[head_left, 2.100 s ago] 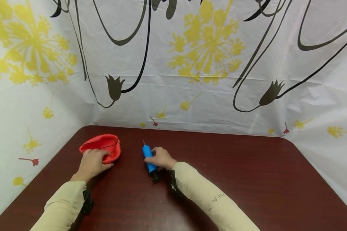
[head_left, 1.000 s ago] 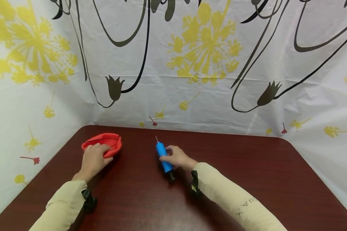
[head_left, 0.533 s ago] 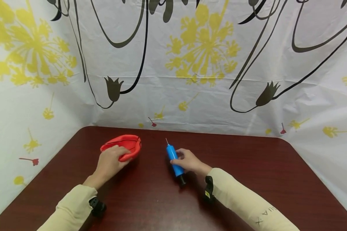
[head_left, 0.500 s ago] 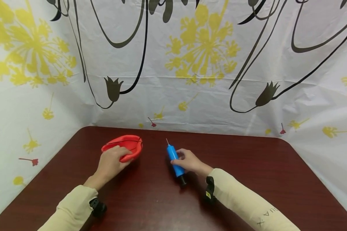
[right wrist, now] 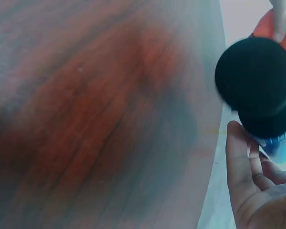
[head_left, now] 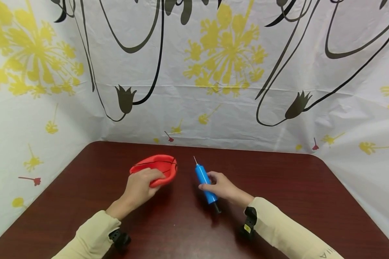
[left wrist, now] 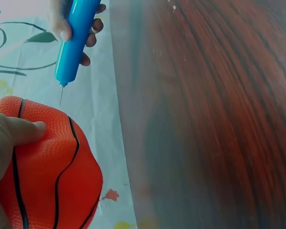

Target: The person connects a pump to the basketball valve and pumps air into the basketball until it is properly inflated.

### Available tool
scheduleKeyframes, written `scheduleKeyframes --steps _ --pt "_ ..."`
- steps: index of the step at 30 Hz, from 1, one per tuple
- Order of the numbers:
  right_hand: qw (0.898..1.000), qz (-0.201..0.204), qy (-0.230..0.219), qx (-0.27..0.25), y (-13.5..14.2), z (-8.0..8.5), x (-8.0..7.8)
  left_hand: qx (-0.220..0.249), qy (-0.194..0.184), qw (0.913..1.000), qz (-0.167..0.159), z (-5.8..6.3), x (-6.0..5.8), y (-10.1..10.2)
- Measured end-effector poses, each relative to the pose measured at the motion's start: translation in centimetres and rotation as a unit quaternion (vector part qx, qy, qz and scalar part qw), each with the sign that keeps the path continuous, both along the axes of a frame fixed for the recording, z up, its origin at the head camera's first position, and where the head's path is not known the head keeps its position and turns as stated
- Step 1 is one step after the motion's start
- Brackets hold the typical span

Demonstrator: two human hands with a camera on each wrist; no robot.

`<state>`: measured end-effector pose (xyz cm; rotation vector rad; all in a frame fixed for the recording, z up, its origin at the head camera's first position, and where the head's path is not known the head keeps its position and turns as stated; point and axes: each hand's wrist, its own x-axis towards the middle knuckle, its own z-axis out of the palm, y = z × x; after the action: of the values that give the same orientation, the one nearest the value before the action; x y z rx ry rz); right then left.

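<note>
In a person's left hand (head_left: 140, 187), fingers and thumb pinch the near edge of a caved-in red ball (head_left: 160, 166) with black lines, left of centre, while the right hand (head_left: 222, 186) grasps the blue barrel of a pump (head_left: 202, 175) just to its right. The tilted pump's thin needle (head_left: 195, 160) points away from the person, near the ball but apart from it, and its black handle (head_left: 217, 208) faces back. Around them spreads a dark reddish-brown table (head_left: 181, 233), though whether the ball touches it is hard to tell, before a white flower-print sheet (head_left: 171, 118).
</note>
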<state>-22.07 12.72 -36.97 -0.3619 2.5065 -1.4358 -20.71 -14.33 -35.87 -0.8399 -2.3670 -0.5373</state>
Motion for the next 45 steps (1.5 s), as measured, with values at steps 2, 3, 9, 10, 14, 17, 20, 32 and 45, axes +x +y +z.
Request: scheduleKeyframes --steps 2,3,9,10,14,17,20,32,45 --pt "1.0 0.003 0.003 -0.001 0.2 0.1 0.3 0.002 -0.01 0.9999 -0.006 0.0 0.1 0.2" --pt "1.0 0.004 0.003 -0.002 0.3 0.1 0.4 0.003 -0.014 0.9998 -0.011 0.0 0.1 0.3" --pt "1.0 0.016 0.003 0.0 0.9 0.1 1.2 -0.011 0.005 0.9996 -0.025 -0.3 0.0 0.4" --pt "1.0 0.016 0.004 0.0 1.0 0.1 1.3 -0.017 0.015 0.9994 -0.024 -0.3 0.0 0.4" --pt "1.0 0.019 0.0 -0.004 1.1 0.1 1.7 -0.039 0.06 0.9973 -0.02 -0.4 -0.2 0.2" --pt "1.0 0.022 -0.004 -0.006 1.2 0.1 1.8 -0.044 0.078 0.9955 -0.033 -0.5 -0.3 0.1" --pt "1.0 0.026 -0.007 -0.009 1.3 -0.1 1.9 -0.045 0.082 0.9947 -0.043 -0.7 -0.4 0.0" --pt "0.999 0.032 0.0 -0.019 1.5 -0.2 1.9 -0.043 0.09 0.995 -0.002 -0.8 -0.6 -1.1" --pt "0.998 0.049 0.024 -0.02 1.7 0.3 2.1 -0.032 0.095 0.9947 0.025 -0.5 -0.5 -0.9"
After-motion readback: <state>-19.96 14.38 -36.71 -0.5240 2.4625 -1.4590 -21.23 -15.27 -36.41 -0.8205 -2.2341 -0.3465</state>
